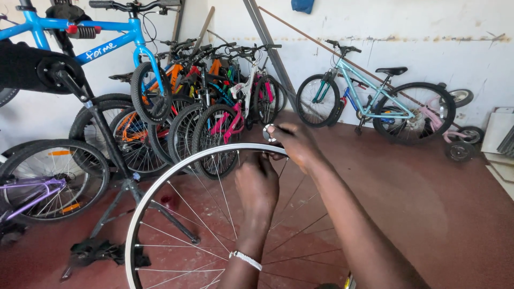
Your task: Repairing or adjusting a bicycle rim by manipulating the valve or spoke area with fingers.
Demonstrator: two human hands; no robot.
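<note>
Right in front of the person a bare wheel rim stands upright, silver, its thin spokes fanning down toward a hub out of sight below. The left hand is curled around the top arc of that rim, fingers wrapped over it, a pale beaded bracelet on the wrist beneath. Just above and to the right, the right hand pinches a small round silver tool between its fingertips, closed tight on it, held right at the rim's upper edge. No box, tray or bin shows anywhere near either hand. To the left of the hands a black repair stand rises on splayed legs, a blue bicycle clamped high on it, and a dark rag lies at its foot. Further left a purple bicycle pokes in. Beyond the hands a packed row of bicycles leans together, orange, pink, white. Off to the right, well apart, a pale teal bicycle leans against the scuffed white wall, a small pink one with stabiliser wheels behind it. The floor under everything is dull red.
</note>
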